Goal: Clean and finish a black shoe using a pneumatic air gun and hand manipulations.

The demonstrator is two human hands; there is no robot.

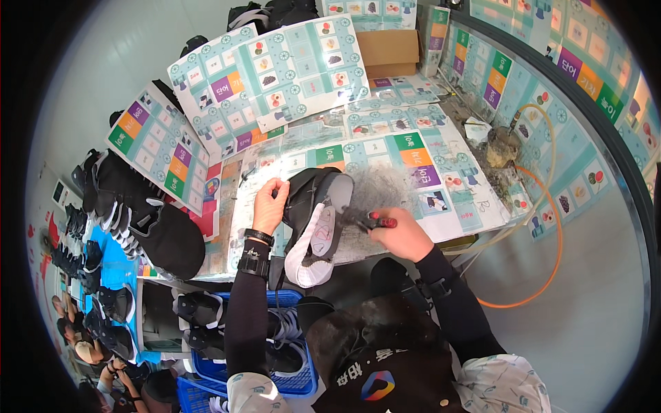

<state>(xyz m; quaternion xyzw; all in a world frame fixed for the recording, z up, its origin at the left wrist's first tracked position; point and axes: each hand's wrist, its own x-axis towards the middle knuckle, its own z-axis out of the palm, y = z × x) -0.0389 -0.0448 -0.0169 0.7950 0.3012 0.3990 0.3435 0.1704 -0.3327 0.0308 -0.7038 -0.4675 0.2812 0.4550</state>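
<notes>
A black shoe [303,206] with a white and grey sole is tilted on its side at the table's near edge, its sole turned to the right. My left hand [268,206] has its fingers closed at the shoe's black upper, on the left side. In my right hand [405,234] is a small dark tool with a red end [372,220]; its dark head points at the sole, close to its right edge. Whether the head touches the sole I cannot tell, and its exact kind is unclear.
Printed sheets cover the worktable [454,199], which has a dark smudge beside the shoe. Upright printed boards [310,69] stand behind. An orange hose [559,255] loops at right near a crusted pot [503,146]. Black shoes [144,213] pile up at left; a blue basket [313,372] of shoes sits below.
</notes>
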